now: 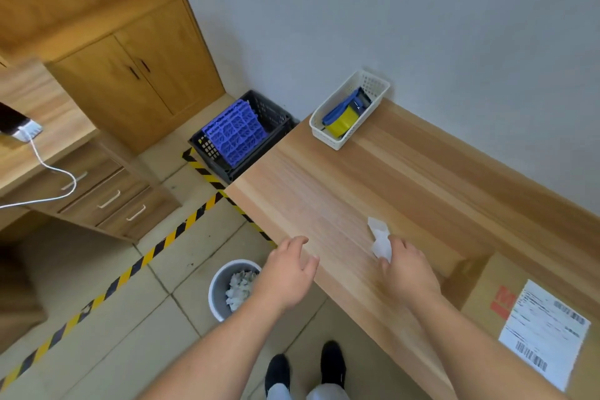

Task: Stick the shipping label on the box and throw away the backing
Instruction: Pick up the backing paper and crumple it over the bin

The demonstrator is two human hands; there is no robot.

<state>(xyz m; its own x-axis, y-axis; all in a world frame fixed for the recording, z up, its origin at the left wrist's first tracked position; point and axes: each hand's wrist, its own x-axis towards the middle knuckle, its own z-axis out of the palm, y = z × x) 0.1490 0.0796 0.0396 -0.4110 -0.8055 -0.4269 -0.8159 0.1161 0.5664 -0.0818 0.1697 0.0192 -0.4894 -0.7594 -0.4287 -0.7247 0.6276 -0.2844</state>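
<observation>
Wood-grain table [406, 178] fills the right half of the frame, running from beneath both outstretched forearms away toward a grey wall. Beyond the left hand [287, 273], pale wooden cabinets [130, 75] and a drawer unit [107, 198] stand on a tiled floor crossed by yellow-and-black hazard tape [130, 269]. Behind and to the outside of the right hand [409, 273], at the frame's lower right corner, a cardboard box [480, 295] sits on the table with the white shipping label [545, 334] already stuck flat on its top face, barcodes showing. Far ahead of the left hand, a black crate [259, 114] holding blue plastic grids rests on the floor against the table's end. Ahead of the right hand, at the table's far corner by the wall, a white basket [349, 107] holds a blue-and-yellow tape dispenser [345, 112]. Directly under the left wrist, on the floor, a grey wastebasket [220, 289] stands partly filled with crumpled paper. The right hand, fingers curled over the tabletop, pinches the crumpled white backing [380, 239], which sticks up and forward from its fingertips. The left hand hovers palm down at the table's near edge, fingers loosely spread and holding nothing. Below the arms, two black shoes [305, 367] point forward on the tiles.
</observation>
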